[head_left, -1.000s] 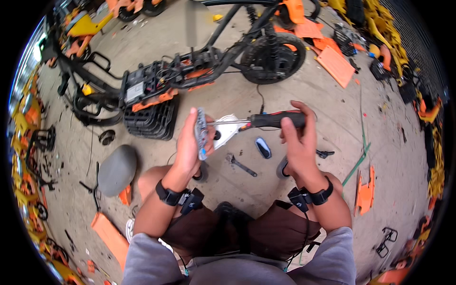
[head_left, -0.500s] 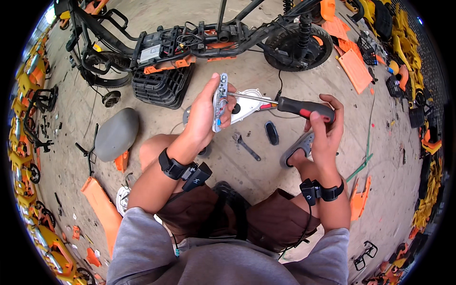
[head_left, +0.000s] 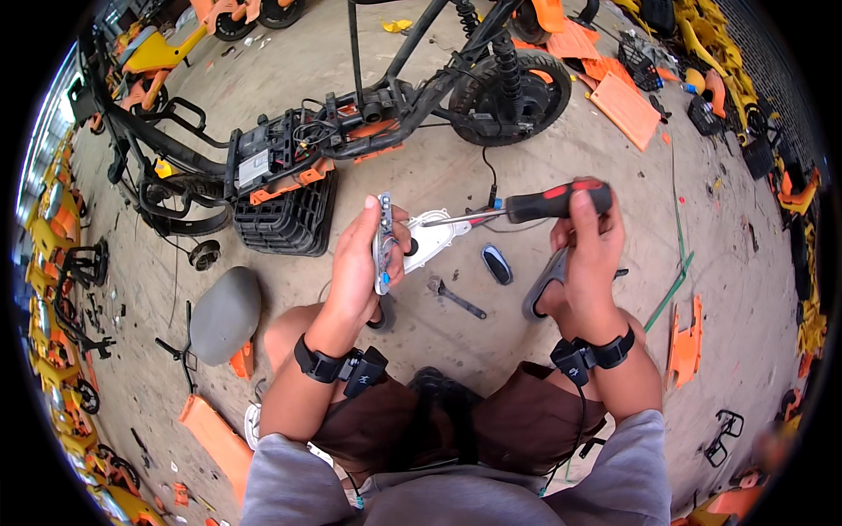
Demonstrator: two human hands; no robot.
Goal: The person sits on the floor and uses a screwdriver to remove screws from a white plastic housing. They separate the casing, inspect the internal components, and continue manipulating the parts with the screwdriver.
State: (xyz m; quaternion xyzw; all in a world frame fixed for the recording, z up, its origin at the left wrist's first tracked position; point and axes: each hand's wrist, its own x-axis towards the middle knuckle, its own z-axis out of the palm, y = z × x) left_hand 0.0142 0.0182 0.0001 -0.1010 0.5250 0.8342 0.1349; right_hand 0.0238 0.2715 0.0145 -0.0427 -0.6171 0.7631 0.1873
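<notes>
My left hand [head_left: 355, 263] is closed round a narrow, light-coloured part [head_left: 383, 241] with small components and a blue piece along its face; I cannot make out its exact kind. It stands on edge, with my fingers behind it. In my right hand [head_left: 589, 237] is a screwdriver [head_left: 545, 204] with a black and red handle, its shaft pointing left. The shaft's tip is a short way right of the part and apart from it. Beneath the shaft, a white cover [head_left: 436, 238] lies on the floor.
A bare black motorbike frame [head_left: 412, 123] stands ahead, beside a black crate [head_left: 281, 232]. Before me lie an adjustable wrench [head_left: 460, 300] and a dark oval piece [head_left: 496, 264]. A grey seat [head_left: 226, 316] and an orange panel [head_left: 215, 443] lie left.
The screwdriver's tip has drawn away to the right from the part in my left hand. My head view has shifted, showing more floor beyond the motorbike frame. Both hands keep their hold.
</notes>
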